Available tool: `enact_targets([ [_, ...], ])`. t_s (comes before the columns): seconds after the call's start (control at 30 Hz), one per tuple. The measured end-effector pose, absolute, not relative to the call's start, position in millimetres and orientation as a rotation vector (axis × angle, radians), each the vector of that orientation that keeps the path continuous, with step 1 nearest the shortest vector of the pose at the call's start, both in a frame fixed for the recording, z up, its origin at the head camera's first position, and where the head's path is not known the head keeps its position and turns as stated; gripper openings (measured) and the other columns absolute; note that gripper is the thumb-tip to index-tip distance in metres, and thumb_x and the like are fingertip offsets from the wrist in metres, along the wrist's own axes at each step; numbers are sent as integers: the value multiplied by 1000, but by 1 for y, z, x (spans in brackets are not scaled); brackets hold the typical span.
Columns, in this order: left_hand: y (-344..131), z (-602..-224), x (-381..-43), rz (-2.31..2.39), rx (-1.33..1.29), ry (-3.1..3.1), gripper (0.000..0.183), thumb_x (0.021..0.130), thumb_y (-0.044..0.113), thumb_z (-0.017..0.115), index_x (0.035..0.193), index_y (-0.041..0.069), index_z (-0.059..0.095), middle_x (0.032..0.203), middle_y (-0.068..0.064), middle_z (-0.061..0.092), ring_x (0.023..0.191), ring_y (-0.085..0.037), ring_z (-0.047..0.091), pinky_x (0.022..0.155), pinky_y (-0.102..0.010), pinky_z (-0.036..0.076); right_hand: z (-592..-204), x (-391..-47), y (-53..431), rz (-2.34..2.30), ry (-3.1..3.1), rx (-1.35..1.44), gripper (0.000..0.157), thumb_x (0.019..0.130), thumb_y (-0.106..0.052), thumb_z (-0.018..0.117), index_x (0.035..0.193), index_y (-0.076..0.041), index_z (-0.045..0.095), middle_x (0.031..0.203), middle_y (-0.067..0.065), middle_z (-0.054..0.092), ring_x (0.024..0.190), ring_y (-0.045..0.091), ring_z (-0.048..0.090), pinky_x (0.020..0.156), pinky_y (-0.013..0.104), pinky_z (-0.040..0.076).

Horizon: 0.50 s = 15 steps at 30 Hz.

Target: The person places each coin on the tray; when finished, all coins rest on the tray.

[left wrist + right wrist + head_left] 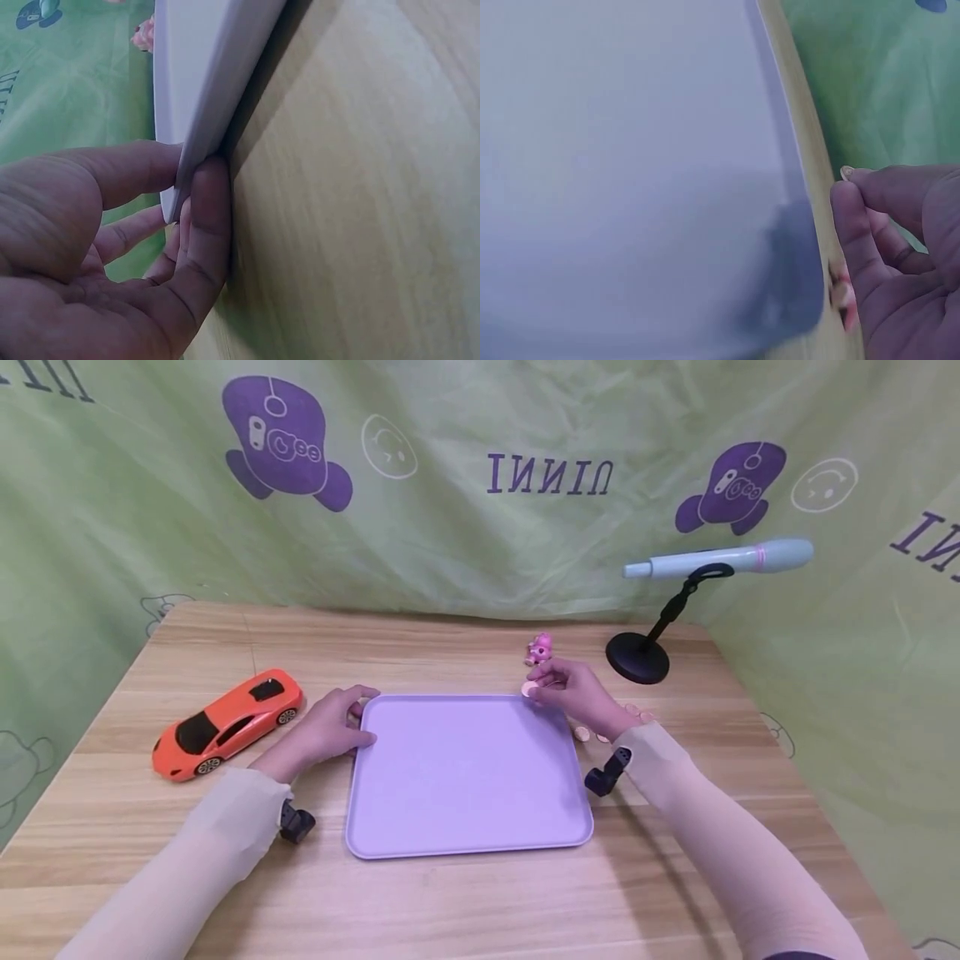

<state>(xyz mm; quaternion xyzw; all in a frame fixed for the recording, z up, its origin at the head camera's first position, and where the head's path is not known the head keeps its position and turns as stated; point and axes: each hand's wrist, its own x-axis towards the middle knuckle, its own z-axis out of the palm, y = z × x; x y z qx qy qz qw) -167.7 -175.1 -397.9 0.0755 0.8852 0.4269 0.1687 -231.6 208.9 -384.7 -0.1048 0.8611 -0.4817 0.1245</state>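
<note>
A flat lavender tray (465,777) with a low raised rim lies on the wooden table. My left hand (330,725) grips the tray's left edge near its far corner; in the left wrist view the thumb is over the rim and the fingers (208,217) are beneath it. Between thumb and fingertips my right hand (581,695) pinches a small round pale disc (529,688), held over the tray's far right corner. Only the disc's edge shows in the right wrist view. Several similar discs (582,734) lie on the table beside the tray, partly behind the right wrist.
An orange toy car (228,724) stands left of the tray. Beyond the right hand sits a small pink figurine (539,649). A black stand (638,657) at the back right bears a light blue microphone (720,560). Green printed cloth (450,543) hangs behind the table.
</note>
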Motion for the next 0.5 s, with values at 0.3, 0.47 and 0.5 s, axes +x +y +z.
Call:
enact_targets([
  [0.3, -176, -397, -166, 1250, 208, 2507, 70, 91, 0, 74, 153, -6, 41, 122, -29, 60, 93, -25, 68, 71, -32, 61, -398, -228, 155, -1490, 2349, -411, 28, 92, 1, 75, 118, 7, 68, 100, 11, 73, 80, 6, 68, 73, 18, 57],
  [0.47, -176, -396, -165, 1270, 183, 2482, 70, 93, 0, 73, 154, -5, 41, 124, -29, 59, 93, -25, 67, 71, -33, 62, -404, -224, 125, -1521, 2251, -455, 26, 92, 2, 74, 116, 8, 68, 94, 7, 72, 76, 5, 68, 72, 19, 58],
  [0.5, -175, -396, -165, 1275, 179, 2477, 70, 93, 0, 73, 154, -5, 40, 124, -29, 59, 94, -25, 67, 72, -33, 63, -405, -223, 119, -1521, 2240, -464, 25, 92, 2, 74, 115, 8, 68, 92, 7, 72, 76, 5, 68, 72, 19, 58],
])
